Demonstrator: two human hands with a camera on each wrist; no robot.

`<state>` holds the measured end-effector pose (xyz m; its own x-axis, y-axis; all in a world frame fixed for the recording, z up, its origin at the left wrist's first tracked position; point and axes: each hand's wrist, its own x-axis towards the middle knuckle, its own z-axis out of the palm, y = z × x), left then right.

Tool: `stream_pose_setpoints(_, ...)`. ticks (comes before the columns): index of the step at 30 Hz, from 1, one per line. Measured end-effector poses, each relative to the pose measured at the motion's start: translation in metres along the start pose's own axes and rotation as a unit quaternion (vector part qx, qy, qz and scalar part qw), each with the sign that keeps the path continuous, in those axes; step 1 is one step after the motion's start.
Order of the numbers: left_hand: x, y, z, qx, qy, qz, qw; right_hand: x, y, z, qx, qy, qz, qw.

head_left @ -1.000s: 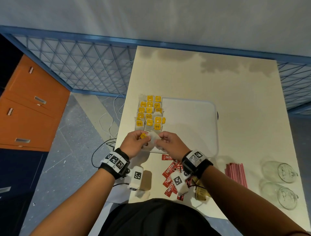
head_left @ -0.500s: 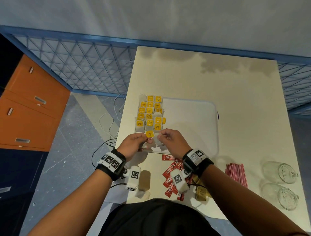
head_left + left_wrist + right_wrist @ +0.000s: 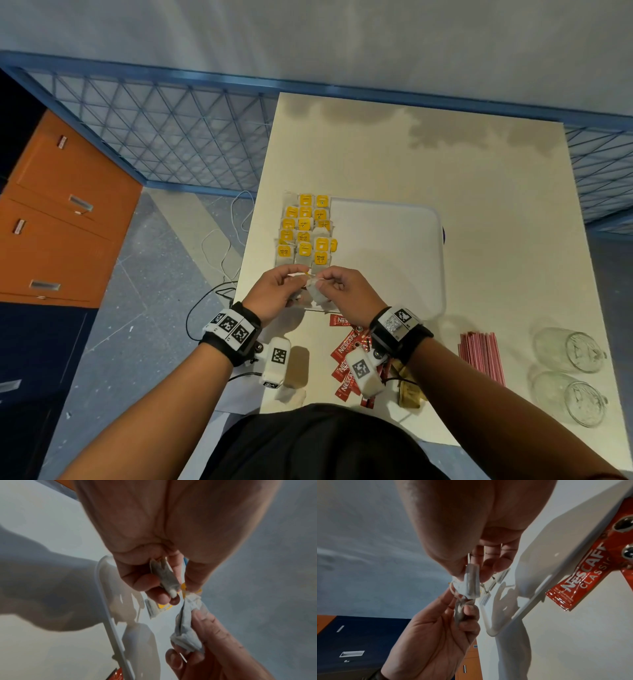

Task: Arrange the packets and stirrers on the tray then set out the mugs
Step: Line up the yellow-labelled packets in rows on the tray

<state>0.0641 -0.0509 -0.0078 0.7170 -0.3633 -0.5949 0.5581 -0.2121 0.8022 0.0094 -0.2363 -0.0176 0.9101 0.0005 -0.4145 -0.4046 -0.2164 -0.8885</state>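
Both hands hover over the near-left corner of the white tray. My left hand pinches a greyish tea bag between thumb and fingers, with a yellow tag at its tip. My right hand pinches a second, paler tea bag; its string runs toward the left hand's bag. Rows of yellow-tagged tea bags lie on the tray's left side. Red coffee sachets, pink stirrers and two glass mugs lie on the table nearer me.
Brown packets lie by the red sachets under my right wrist. The right part of the tray is bare white. The table's left edge drops to a floor with cables; orange drawers stand further left.
The yellow tag that faced up between my hands half a second ago now shows only as a thin edge. Both hands stay at the tray's near-left corner.
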Motion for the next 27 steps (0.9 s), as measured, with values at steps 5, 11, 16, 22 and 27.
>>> stream_pose_setpoints(5, -0.003, 0.003, -0.002, -0.015, -0.005, 0.023, 1.000, -0.001, -0.001, 0.000, 0.004, -0.001, 0.005, 1.000)
stream_pose_setpoints(11, 0.001, 0.000, -0.004, -0.030, 0.006, 0.025, 0.999, 0.001, 0.002, 0.000, -0.002, 0.004, 0.009, 1.000)
stream_pose_setpoints(16, 0.003, -0.002, -0.002, -0.044, 0.040, 0.011, 0.998, 0.003, 0.003, -0.001, 0.001, 0.049, 0.017, 0.999)
stream_pose_setpoints(22, 0.002, -0.005, 0.004, -0.060, 0.028, -0.042, 0.997, 0.005, -0.001, 0.001, 0.006, 0.082, 0.011, 0.997)
stream_pose_setpoints(27, 0.003, -0.009, 0.008, -0.023, 0.041, -0.039, 0.998, 0.005, 0.002, 0.006, -0.001, 0.069, 0.005, 0.998)
